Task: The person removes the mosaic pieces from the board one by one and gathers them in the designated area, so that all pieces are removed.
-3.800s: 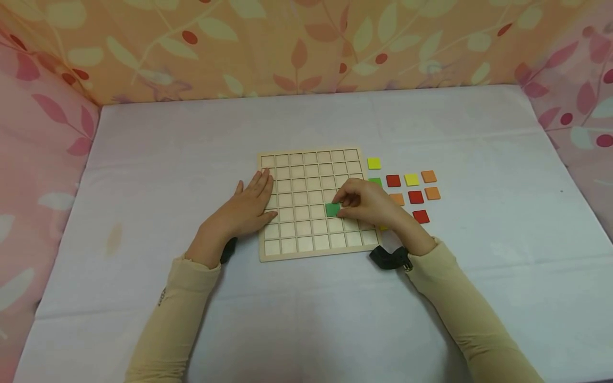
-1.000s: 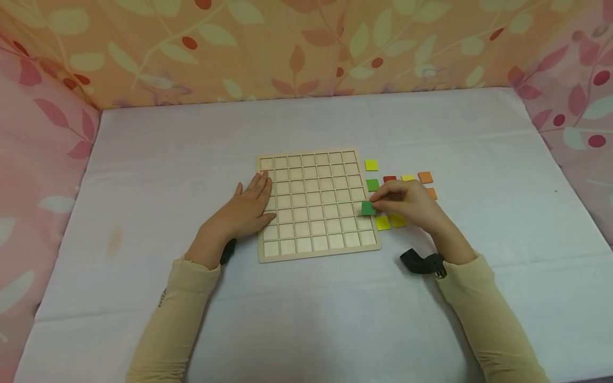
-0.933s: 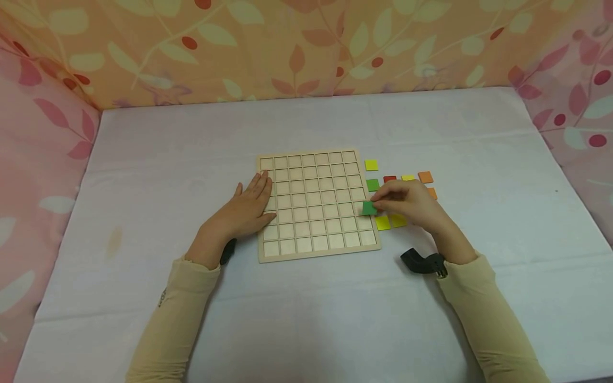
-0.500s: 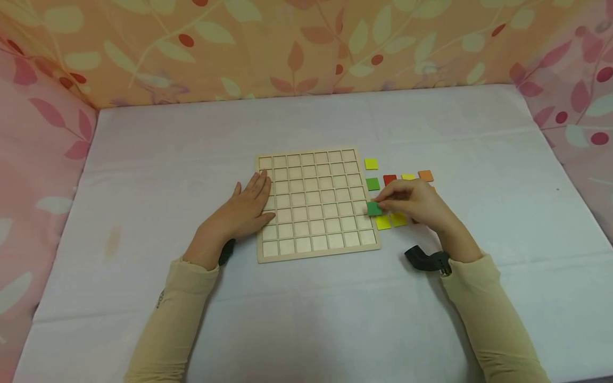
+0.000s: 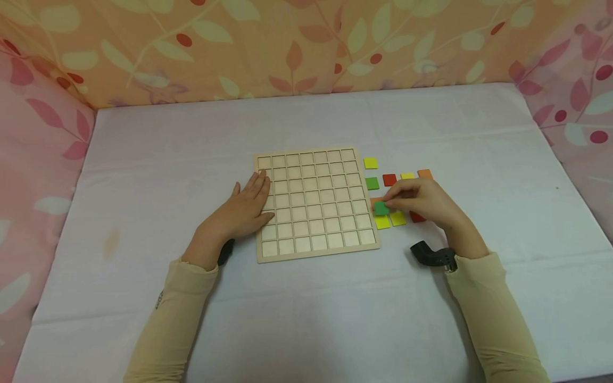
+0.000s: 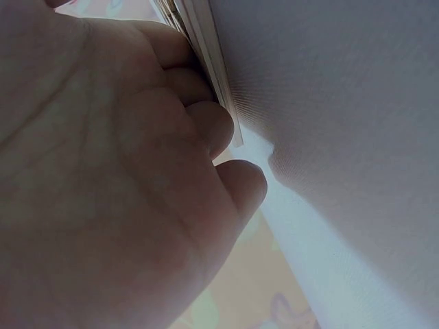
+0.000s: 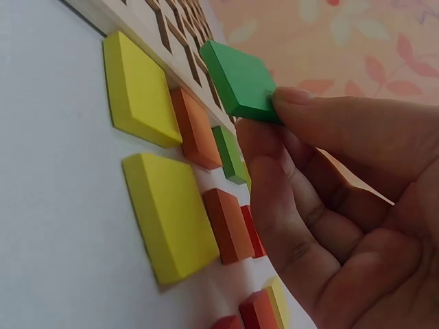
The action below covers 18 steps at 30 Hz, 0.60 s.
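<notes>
A dark green square tile is pinched between thumb and fingers of my right hand. In the right wrist view the green tile is held above the table, over other tiles beside the board. My left hand lies with extended fingers on the left edge of a wooden grid board. Its cells are bare where they show. In the left wrist view, the left hand's palm is seen close up, fingertips at the board's edge.
Right of the board lie several flat tiles: yellow tiles, a light green tile, a red tile and orange tiles. My right hand partly covers some. A black wrist piece sits below the right wrist. Patterned cloth surrounds the white table.
The right hand has carried the green tile rightward, from over the board's cells to past its right edge, above the loose tiles. My left hand stays on the board.
</notes>
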### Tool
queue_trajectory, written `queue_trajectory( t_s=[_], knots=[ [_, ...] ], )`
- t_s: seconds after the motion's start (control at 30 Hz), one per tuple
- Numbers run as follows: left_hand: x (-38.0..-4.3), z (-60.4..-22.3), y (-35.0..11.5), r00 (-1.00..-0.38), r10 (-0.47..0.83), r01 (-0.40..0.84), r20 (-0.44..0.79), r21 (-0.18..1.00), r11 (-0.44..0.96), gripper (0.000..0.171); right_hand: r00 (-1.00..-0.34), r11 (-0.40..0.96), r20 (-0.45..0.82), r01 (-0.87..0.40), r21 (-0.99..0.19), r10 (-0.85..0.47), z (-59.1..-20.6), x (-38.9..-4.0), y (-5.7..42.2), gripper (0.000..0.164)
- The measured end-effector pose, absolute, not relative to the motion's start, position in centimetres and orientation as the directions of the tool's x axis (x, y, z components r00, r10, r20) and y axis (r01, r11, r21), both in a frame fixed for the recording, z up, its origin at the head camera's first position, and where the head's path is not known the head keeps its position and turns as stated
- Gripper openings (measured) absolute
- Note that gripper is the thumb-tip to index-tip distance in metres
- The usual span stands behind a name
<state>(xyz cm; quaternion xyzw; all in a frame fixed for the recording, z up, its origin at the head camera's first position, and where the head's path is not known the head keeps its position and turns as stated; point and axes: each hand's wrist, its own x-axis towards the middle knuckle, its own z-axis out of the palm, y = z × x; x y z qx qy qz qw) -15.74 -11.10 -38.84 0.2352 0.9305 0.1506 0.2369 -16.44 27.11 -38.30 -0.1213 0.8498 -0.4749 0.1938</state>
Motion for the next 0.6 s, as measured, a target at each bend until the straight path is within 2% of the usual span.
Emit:
queue_trajectory(
  t_s=[0.43, 0.6],
  knots=[
    [-15.8, -38.8, -11.1, -0.772, 0.509, 0.362, -0.380, 0.395, 0.844, 0.076, -0.897, 0.532, -0.198, -0.047, -0.846, -0.394, -38.0, -16.7, 28.9, 0.015],
    [-15.8, -38.8, -11.1, -0.772, 0.511, 0.364, -0.378, 0.397, 0.843, 0.076, -0.910, 0.577, -0.255, 0.021, -0.817, -0.328, -37.8, -16.6, 29.3, 0.013]
  ],
)
